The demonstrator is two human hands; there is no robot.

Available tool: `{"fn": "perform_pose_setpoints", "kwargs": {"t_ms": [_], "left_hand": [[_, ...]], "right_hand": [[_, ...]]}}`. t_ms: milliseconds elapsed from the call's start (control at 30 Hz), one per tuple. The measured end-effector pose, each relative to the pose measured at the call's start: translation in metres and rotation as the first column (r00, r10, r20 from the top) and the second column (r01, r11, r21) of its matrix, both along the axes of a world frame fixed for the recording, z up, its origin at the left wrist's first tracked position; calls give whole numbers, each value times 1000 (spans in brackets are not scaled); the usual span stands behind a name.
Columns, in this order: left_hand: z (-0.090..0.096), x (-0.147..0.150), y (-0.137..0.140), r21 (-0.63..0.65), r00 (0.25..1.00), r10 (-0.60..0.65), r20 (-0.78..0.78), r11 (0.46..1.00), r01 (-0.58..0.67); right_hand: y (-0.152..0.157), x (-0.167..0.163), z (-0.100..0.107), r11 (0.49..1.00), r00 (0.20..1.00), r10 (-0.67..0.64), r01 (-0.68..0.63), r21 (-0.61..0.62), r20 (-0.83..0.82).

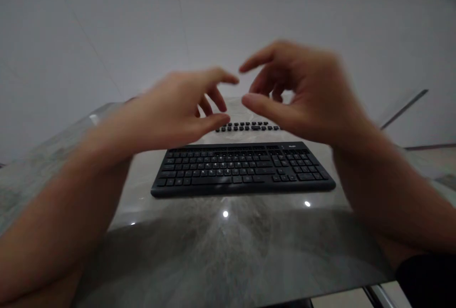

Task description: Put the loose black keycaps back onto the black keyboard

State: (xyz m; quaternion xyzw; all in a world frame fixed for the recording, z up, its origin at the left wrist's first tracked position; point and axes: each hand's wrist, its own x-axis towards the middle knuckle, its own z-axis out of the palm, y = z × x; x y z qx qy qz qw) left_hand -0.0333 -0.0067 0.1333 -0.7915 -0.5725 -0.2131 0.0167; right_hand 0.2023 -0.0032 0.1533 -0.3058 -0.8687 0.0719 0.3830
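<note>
A black keyboard (228,190) lies flat on the table, its keys facing up and some sockets along its top row looking bare. Behind it, several loose black keycaps (255,128) are laid out in two rows, partly hidden by my hands. My left hand (185,104) hovers above the keyboard's far left part, fingers apart and holding nothing. Facing it from the right, my right hand (295,87) is raised with thumb and fingers spread, and nothing shows between them. The two hands are close but not touching, and both are slightly blurred.
The glossy grey marble-patterned table (228,251) reflects several bright light spots. A pale wall (221,28) rises behind it. At the lower right, beyond the table edge, metal legs (383,294) show near a black sleeve (427,279).
</note>
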Motion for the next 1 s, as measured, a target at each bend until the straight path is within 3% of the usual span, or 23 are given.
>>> {"fn": "perform_pose_setpoints", "kwargs": {"t_ms": [33,133,233,300,533,667,833,1000], "left_hand": [[-11,14,1,-31,996,-67,-60,997,65],[-65,35,22,-27,985,-16,-170,1000,12],[-114,25,44,-27,979,13,-203,999,-19],[-129,14,50,-5,985,12,-173,1000,-13],[-126,9,51,26,981,41,-188,999,-36],[-128,2,72,39,993,88,-81,996,-85],[-133,-13,102,-38,995,83,-49,996,-85],[-140,-21,107,-5,997,44,-58,999,-44]], "right_hand": [[10,-13,-15,998,993,-55,53,20,100],[47,-47,-74,991,935,-130,119,53,330],[75,-64,-123,989,857,-140,148,23,496],[85,-66,-140,991,858,-116,133,1,501],[94,-63,-148,992,907,-95,122,-42,410],[96,-64,-148,983,923,-135,170,-66,361],[103,-65,-147,958,926,-198,252,-136,322],[108,-64,-148,943,912,-238,300,-147,334]]}}
